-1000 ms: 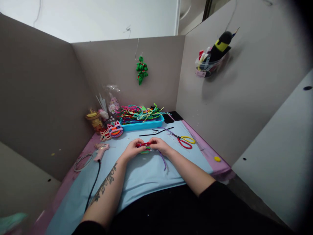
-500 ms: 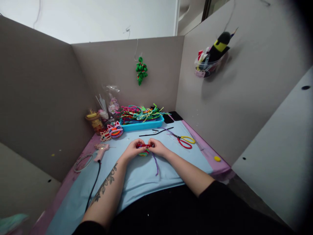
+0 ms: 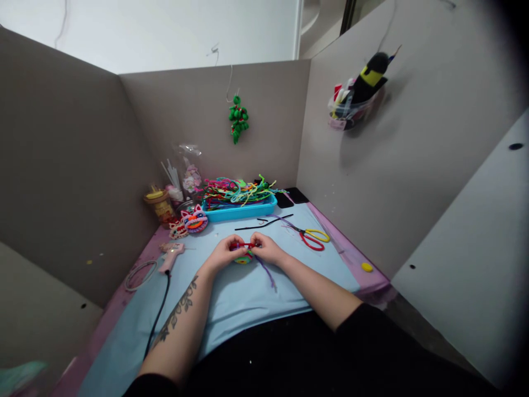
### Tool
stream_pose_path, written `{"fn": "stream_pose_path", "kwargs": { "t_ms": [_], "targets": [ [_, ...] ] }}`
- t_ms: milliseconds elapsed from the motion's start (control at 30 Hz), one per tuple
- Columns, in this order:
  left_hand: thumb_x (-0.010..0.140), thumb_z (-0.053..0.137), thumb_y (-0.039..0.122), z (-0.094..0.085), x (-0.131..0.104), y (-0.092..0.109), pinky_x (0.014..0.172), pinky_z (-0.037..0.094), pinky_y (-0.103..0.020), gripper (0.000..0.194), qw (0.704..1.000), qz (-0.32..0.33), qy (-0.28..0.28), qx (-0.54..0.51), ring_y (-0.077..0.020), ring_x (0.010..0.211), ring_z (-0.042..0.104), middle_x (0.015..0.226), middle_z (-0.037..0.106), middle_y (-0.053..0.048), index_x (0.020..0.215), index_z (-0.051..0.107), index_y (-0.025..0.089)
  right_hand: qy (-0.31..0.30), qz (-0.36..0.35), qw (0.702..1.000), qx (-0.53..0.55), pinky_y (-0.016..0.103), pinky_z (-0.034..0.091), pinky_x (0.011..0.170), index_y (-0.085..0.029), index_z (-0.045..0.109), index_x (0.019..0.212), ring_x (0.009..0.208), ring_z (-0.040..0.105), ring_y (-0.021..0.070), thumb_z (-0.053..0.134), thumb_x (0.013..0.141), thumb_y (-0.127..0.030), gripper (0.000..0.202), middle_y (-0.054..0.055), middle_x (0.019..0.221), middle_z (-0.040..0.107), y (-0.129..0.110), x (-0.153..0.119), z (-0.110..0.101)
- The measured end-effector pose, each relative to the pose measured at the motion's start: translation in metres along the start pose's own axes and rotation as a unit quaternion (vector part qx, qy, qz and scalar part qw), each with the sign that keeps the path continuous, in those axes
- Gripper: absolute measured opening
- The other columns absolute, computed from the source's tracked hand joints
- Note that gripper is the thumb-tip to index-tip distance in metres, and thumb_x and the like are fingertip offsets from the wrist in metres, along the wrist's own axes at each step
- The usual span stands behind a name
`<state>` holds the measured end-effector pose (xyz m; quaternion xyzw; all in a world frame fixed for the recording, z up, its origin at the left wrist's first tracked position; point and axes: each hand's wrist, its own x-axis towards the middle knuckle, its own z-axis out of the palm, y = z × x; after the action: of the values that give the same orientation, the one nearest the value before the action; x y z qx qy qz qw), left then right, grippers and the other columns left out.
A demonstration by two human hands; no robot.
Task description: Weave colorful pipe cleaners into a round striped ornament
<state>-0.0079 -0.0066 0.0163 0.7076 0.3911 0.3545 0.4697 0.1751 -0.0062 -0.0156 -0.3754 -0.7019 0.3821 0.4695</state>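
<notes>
Over the middle of the blue cloth, my left hand [image 3: 226,252] and my right hand [image 3: 266,248] are close together, fingers pinched on a small pipe-cleaner craft piece [image 3: 243,259]. Red shows along its top, with green and yellow below; my fingers cover much of it. A purple pipe cleaner [image 3: 268,272] trails from the piece under my right hand, its end pointing toward me. Beyond my left hand sit a finished-looking pink and orange animal face [image 3: 195,220] and a red and white one [image 3: 178,229].
A blue tray [image 3: 242,212] heaped with coloured pipe cleaners stands at the back. Scissors [image 3: 314,238] and black pipe cleaners [image 3: 264,224] lie right of centre. A pink glue gun [image 3: 171,256] with a black cable lies left. A pouch of tools [image 3: 351,107] hangs on the right panel.
The free end of the purple pipe cleaner has swung a little to the right. Both hands stay in nearly the same place on the craft piece.
</notes>
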Motion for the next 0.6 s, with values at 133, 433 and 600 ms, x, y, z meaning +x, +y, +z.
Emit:
{"fn": "stream_pose_path", "kwargs": {
  "t_ms": [133, 433, 600],
  "targets": [
    [0.062, 0.075, 0.040, -0.0014, -0.0004, 0.0005, 0.055, 0.039, -0.022, 0.034, 1.000, 0.002, -0.002, 0.025, -0.0104, 0.056, 0.052, 0.065, 0.060, 0.000, 0.079, 0.062, 0.014, 0.002, -0.012, 1.000, -0.003, 0.026, 0.039, 0.071, -0.018, 0.051, 0.070, 0.067, 0.050, 0.0118, 0.056, 0.066, -0.017, 0.007, -0.004, 0.067, 0.053, -0.0008, -0.0005, -0.0013],
    [0.058, 0.078, 0.037, -0.0020, -0.0015, 0.0040, 0.057, 0.042, -0.023, 0.033, 0.999, -0.029, -0.003, -0.033, -0.0116, 0.057, 0.056, 0.066, 0.064, -0.002, 0.076, 0.064, 0.013, -0.073, -0.001, 0.985, 0.159, 0.032, 0.044, 0.081, -0.017, 0.052, 0.066, 0.082, 0.058, 0.0162, 0.055, 0.063, -0.014, 0.006, 0.002, 0.084, 0.062, -0.0028, -0.0037, -0.0017],
    [0.058, 0.078, 0.039, -0.0026, -0.0002, 0.0015, 0.055, 0.040, -0.022, 0.037, 0.996, -0.020, 0.013, -0.086, -0.0103, 0.054, 0.054, 0.061, 0.060, 0.000, 0.074, 0.059, 0.013, -0.033, -0.004, 0.990, 0.140, 0.029, 0.043, 0.077, -0.019, 0.054, 0.091, 0.082, 0.057, 0.0148, 0.065, 0.064, -0.019, 0.029, 0.000, 0.086, 0.059, 0.0004, -0.0018, -0.0017]
  ]
}}
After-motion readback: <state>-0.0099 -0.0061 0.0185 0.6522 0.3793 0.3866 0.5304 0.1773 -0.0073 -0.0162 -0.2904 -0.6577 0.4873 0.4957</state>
